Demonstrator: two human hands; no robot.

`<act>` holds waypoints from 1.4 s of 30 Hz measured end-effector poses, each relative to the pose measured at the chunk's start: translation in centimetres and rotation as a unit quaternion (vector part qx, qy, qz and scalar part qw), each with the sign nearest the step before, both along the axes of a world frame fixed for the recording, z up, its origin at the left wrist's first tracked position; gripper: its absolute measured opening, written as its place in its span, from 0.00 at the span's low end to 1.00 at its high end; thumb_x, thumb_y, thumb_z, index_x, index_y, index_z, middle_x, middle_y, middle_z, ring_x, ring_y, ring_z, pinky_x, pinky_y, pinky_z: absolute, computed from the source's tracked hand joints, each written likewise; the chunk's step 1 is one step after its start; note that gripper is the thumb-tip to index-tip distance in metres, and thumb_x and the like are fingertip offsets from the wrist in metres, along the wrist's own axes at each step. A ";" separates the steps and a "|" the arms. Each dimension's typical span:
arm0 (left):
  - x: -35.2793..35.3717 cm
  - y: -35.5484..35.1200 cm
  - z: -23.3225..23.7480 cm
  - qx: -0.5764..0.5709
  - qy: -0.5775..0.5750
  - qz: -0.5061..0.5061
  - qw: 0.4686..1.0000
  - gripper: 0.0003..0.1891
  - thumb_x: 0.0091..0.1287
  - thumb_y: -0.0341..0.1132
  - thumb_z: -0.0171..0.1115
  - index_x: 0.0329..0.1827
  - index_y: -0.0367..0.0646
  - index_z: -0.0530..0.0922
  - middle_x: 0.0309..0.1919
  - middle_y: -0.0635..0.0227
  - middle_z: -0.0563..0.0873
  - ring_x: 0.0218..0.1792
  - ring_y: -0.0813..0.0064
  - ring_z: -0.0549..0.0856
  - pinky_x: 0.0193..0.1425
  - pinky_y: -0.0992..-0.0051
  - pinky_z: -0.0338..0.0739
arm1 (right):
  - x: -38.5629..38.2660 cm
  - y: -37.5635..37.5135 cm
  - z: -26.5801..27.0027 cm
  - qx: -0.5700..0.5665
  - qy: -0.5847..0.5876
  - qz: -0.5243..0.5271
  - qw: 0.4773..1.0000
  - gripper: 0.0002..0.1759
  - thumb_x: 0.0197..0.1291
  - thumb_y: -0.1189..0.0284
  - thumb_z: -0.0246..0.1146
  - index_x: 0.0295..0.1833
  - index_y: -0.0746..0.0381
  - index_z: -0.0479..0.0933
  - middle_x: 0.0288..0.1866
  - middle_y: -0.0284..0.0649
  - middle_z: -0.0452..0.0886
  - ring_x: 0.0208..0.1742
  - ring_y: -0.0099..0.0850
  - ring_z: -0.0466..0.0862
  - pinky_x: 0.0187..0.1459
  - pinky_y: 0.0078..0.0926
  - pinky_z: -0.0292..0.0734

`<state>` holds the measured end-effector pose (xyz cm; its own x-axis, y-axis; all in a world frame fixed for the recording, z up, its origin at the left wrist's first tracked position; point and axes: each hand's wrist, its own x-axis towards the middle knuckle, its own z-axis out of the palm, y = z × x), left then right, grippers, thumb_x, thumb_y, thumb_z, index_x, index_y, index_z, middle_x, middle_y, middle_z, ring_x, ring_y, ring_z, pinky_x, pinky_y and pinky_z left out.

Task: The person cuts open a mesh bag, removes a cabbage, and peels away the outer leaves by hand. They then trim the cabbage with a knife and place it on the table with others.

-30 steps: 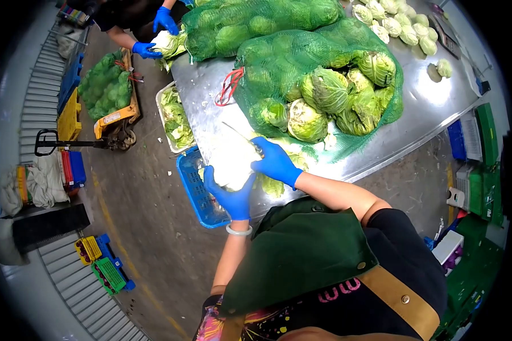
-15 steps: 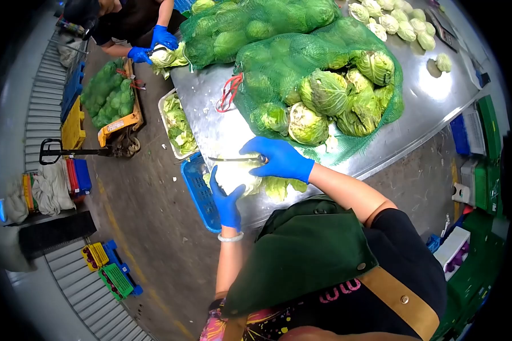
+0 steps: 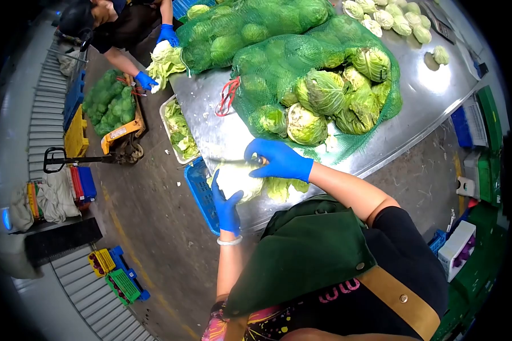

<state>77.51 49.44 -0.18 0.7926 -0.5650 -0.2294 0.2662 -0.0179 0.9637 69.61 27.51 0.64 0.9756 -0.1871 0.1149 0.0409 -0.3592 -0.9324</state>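
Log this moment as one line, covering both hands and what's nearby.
left hand: holding pale cabbage | right hand: gripping knife near cabbage's far edge | nearby: blue basket, green mesh bag of cabbages

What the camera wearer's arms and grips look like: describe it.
The left grip and right grip are hands in plain, bright blue, wrist-length gloves. The left arm wears a pale, round bracelet and a sleeve with pink print. The right arm has a short black sleeve.
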 end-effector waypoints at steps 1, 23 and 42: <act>0.0 0.2 -0.2 0.000 -0.001 0.001 1.000 0.43 0.55 0.29 0.65 0.77 0.41 0.60 0.69 0.59 0.70 0.70 0.63 0.70 0.73 0.65 0.66 | 0.1 0.0 0.3 0.014 0.013 -0.010 1.000 0.21 0.53 0.67 0.74 0.52 0.58 0.78 0.51 0.33 0.82 0.47 0.26 0.80 0.50 0.27 0.77; 0.5 1.3 -2.8 -0.128 0.107 0.083 0.982 0.34 0.69 0.55 0.55 0.76 0.51 0.64 0.75 0.64 0.68 0.74 0.57 0.67 0.75 0.48 0.64 | -3.8 -0.5 -0.5 0.080 0.122 0.162 0.976 0.20 0.54 0.64 0.77 0.50 0.59 0.81 0.41 0.33 0.84 0.39 0.22 0.79 0.45 0.24 0.75; -0.8 0.3 -0.6 -0.319 0.435 0.049 0.841 0.36 0.71 0.53 0.57 0.78 0.47 0.61 0.75 0.62 0.67 0.73 0.58 0.69 0.77 0.52 0.63 | -3.9 3.2 2.2 -0.053 -0.104 -0.022 0.993 0.21 0.52 0.75 0.71 0.54 0.60 0.84 0.53 0.42 0.87 0.52 0.33 0.87 0.51 0.27 0.80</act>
<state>76.68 49.74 -0.73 0.5317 -0.7348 -0.4211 0.8452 0.4921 0.2085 65.69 30.68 2.84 0.9202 -0.2047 0.3336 0.2104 -0.4599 -0.8627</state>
